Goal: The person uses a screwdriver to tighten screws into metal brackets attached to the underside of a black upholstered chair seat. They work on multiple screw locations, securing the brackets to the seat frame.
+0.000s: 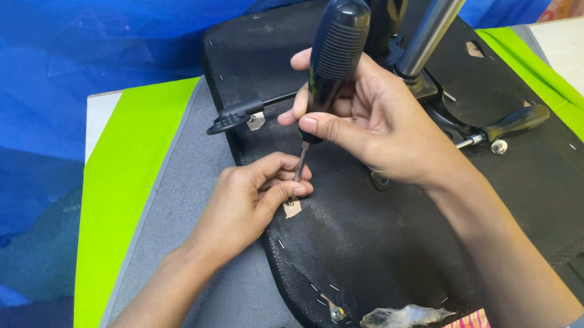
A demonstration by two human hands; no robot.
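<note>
A: Right hand point(368, 125)?
B: Closed round the black screwdriver point(333, 61), held upright, tip down on the upturned seat base point(390, 234), near its left edge.
A: Left hand point(247, 200)?
B: Fingers curled, pinching the shaft just above the tip, resting on the black fabric beside a small torn patch point(292, 208).
A: Surroundings?
B: Metal column point(432, 26) and lever point(509, 126) at the far side. Seat lies on a grey-and-green cloth point(140, 187); blue sheet point(55, 33) on the left.
</note>
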